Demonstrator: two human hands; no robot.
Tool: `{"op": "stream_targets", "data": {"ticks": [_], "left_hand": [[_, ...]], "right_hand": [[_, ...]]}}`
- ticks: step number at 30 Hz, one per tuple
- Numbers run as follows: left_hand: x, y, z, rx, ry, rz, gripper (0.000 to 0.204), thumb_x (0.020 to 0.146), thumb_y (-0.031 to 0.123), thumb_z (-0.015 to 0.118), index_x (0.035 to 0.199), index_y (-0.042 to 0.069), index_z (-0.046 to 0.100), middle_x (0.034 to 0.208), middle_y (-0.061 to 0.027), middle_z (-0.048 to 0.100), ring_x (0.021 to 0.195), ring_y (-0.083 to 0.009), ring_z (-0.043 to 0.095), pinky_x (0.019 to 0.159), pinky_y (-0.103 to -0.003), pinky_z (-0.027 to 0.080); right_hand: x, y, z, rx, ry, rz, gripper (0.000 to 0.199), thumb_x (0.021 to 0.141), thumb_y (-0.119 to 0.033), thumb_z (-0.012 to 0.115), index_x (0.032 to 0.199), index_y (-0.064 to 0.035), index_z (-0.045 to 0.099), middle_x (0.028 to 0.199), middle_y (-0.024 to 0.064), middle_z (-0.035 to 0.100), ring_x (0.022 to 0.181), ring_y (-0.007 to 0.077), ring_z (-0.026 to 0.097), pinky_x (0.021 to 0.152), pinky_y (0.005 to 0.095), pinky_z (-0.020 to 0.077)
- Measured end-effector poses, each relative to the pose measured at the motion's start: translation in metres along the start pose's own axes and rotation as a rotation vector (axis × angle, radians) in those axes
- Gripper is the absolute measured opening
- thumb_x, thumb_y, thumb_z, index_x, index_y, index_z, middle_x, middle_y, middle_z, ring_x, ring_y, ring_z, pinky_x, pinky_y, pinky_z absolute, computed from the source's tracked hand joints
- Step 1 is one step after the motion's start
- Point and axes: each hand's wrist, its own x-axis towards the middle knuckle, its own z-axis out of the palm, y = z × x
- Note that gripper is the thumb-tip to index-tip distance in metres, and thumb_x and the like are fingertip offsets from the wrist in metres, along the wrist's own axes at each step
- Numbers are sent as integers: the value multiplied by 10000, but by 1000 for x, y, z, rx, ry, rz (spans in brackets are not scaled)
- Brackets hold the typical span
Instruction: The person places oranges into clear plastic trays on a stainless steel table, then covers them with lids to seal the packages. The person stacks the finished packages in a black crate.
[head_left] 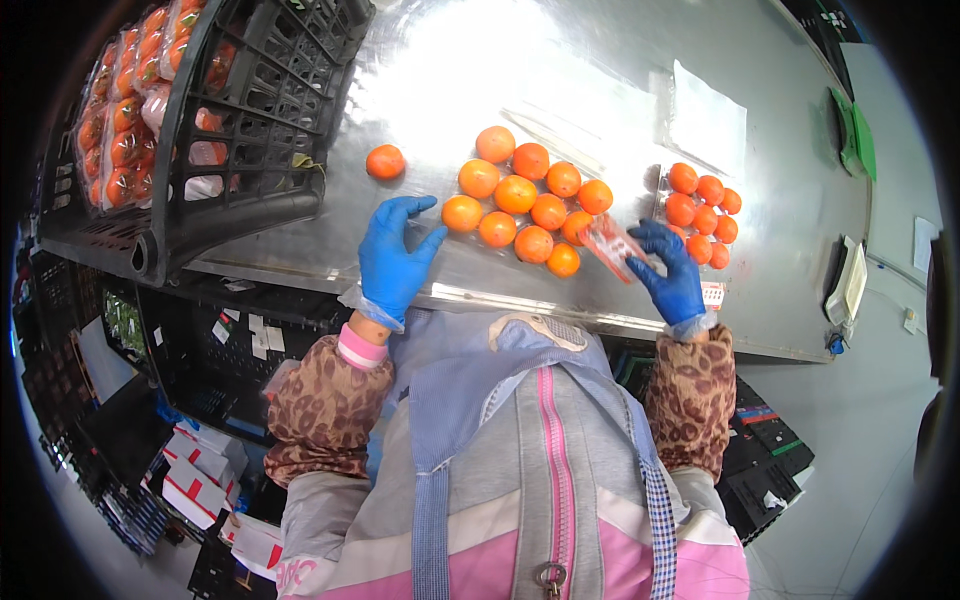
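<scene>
My left hand (396, 255), in a blue glove, is open with thumb and fingers apart, just left of a cluster of orange-red tomatoes (515, 194). Nothing is held in it. One single tomato (385, 162) sits apart beyond that hand. The gloved right hand (668, 272) pinches a red-printed piece of clear plastic (612, 248) between thumb and fingers. This plastic overlaps the right edge of the cluster and is tilted. Beyond the right hand lies a second group of smaller tomatoes (706, 212) in several rows, with clear wrapping around them.
A black plastic crate (262, 120) holding packed tomatoes (124, 147) stands on the left of the metal table (480, 277). White sheets (708, 112) lie at the back. Below the table's front edge are black crates (185, 345) and white-and-red boxes (195, 490).
</scene>
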Motion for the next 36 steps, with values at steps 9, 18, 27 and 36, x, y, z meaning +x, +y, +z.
{"op": "stream_targets", "data": {"ticks": [9, 18, 27, 36], "left_hand": [[2, 31, 26, 376, -195, 502, 552, 672, 306, 775, 1193, 253, 600, 1301, -57, 479, 1233, -347, 388, 1017, -462, 347], [11, 32, 74, 512, -243, 753, 452, 704, 280, 735, 1135, 237, 606, 1373, -37, 439, 1243, -325, 381, 1009, -469, 353], [-2, 23, 76, 449, -282, 818, 340, 799, 197, 633, 1117, 101, 560, 1149, -23, 535, 1058, -213, 509, 979, -423, 382], [4, 27, 81, 421, -331, 760, 368, 795, 167, 645, 1152, 134, 562, 1122, -14, 551, 1032, -201, 529, 993, -436, 367]], "right_hand": [[-51, 37, 35, -410, 26, 197, 348, 727, -232, 747, 1002, -48, 638, 1147, 99, 605, 1099, 291, 537, 921, 398, 430], [-42, 23, 49, -253, 187, 106, 356, 748, -165, 727, 1072, -68, 615, 1148, 93, 596, 1099, 286, 537, 935, 387, 431], [-35, 15, 58, -193, 212, 41, 286, 763, -117, 698, 1038, -79, 629, 1125, 82, 606, 1089, 278, 544, 930, 380, 436], [-26, 11, 57, -206, 185, -2, 260, 770, -96, 686, 1024, -95, 632, 1109, 66, 611, 1068, 273, 556, 907, 377, 445]]}}
